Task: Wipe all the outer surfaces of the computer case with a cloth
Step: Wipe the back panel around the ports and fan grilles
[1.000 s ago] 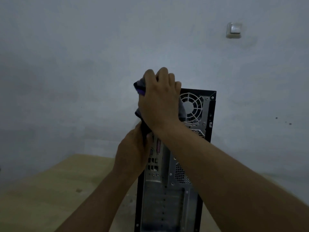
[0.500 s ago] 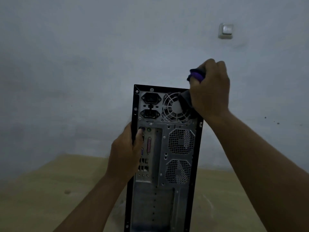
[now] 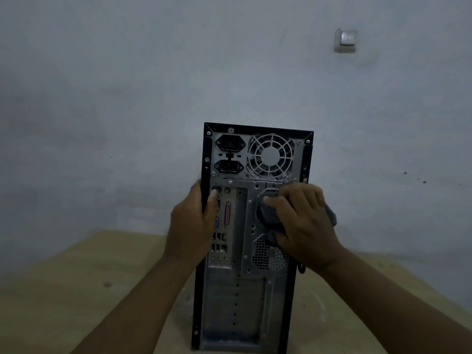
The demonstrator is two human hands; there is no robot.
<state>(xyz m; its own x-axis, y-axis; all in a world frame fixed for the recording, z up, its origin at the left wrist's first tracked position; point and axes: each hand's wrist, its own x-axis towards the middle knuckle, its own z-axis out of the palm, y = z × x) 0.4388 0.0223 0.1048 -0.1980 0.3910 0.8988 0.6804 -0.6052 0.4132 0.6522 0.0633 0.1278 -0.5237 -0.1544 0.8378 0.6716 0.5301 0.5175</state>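
Surface: light wooden table (image 3: 76, 290), dim lighting, a few dark specks on the top. Plain grey-blue wall (image 3: 127, 98) behind, with a white switch (image 3: 345, 40) high on the right.

Edges: the table's far edge runs just short of the wall. Bare tabletop shows on both sides of the computer case (image 3: 242, 302), more of it on the left.

Case: stands upright on the table, metal rear panel facing the camera, black frame around it. Fan grille (image 3: 270, 155) at top right, two power sockets at top left.

Left hand (image 3: 190, 226): grips the case's left edge at mid-height, thumb lying on the rear panel by the ports, fingers wrapped round the side and out of sight.

Right hand (image 3: 304, 226): fingers curled over a bunched grey cloth (image 3: 270, 215), pressing it against the right half of the rear panel, below the fan grille and just above the lower mesh vent (image 3: 265, 256). One fold of cloth sticks out past the hand's right side.
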